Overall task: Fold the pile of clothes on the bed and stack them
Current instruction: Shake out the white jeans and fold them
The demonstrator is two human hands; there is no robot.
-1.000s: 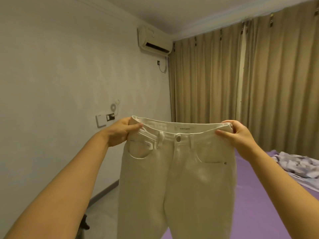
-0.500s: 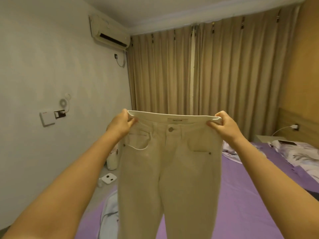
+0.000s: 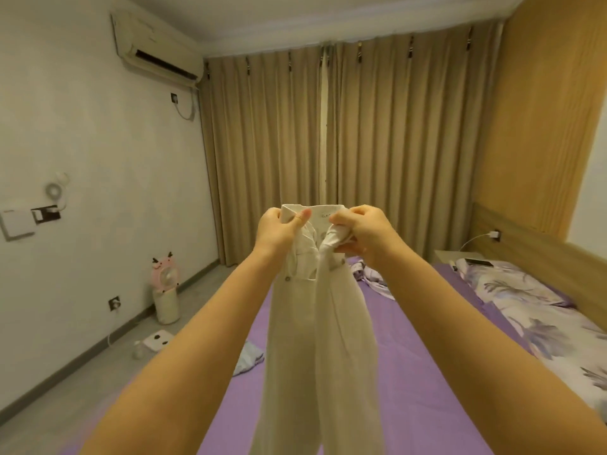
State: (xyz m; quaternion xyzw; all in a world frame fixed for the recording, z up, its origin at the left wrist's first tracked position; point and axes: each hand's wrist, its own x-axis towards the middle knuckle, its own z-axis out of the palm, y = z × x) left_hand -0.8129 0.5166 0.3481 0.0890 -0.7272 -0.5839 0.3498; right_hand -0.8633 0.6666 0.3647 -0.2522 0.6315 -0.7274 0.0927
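1. Held up in the air over the bed (image 3: 410, 372): a pair of cream trousers (image 3: 315, 339), legs hanging straight down toward the purple sheet, lower ends out of frame.
2. Left hand (image 3: 279, 233) pinching one end of the waistband, thumb laid across the front of the cloth; grip clamped on the trousers.
3. Right hand (image 3: 364, 233) bunching the other end of the waistband, fingers curled round the fabric; grip likewise clamped on the trousers.
4. Both hands close together, almost touching, with the waistband doubled between them and the inner label showing at the top edge.
5. Step in hand, by the look of it: the lengthwise fold, one leg brought over the other so the two halves lie matched.
6. Next move likely calls for lining up the side seams and the waistband corners, then lowering the hanging legs onto the bare sheet and smoothing them flat before folding across into a shorter packet.
7. Care needed with the loose legs: hanging free, apt to twist or land crooked if dropped quickly.
8. More of the task left: a pale garment (image 3: 248, 357) crumpled at the left edge of the bed and another patterned piece (image 3: 368, 275) lying further up, near the floral pillow (image 3: 512, 285).
9. No finished stack visible in this view.
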